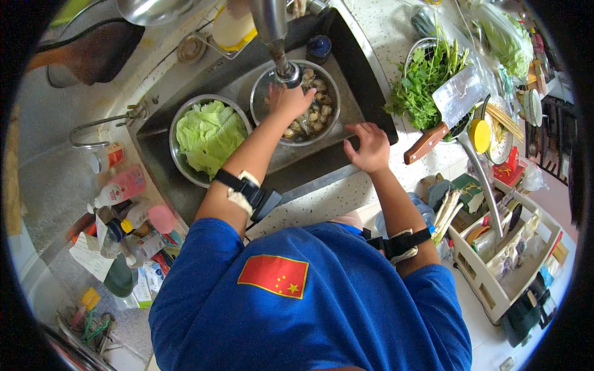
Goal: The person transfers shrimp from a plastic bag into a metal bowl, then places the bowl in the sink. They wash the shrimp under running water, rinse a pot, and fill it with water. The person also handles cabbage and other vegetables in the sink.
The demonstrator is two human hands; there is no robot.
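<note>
My left hand point(292, 103) reaches over a steel bowl point(335, 121) of shellfish in water, under the faucet point(288, 74). Its thumb points to the right, and the faucet head hides some of its fingers. Shellfish point(319, 107), which look like clams or snails, fill the bowl's right side. Above the sink's near right edge is my right hand point(371, 147), fingers apart and holding nothing. Beside the shellfish, on the left, a second steel bowl point(175, 157) holds torn lettuce leaves point(211, 134). Both bowls are in the dark sink point(297, 174).
Right of the sink lie a cleaver point(457, 99) with a wooden handle and green herbs point(417, 88). A napa cabbage point(506, 39) is farther back. Several bottles point(121, 185) crowd the left side. A white crate point(482, 283) of packets stands at the lower right.
</note>
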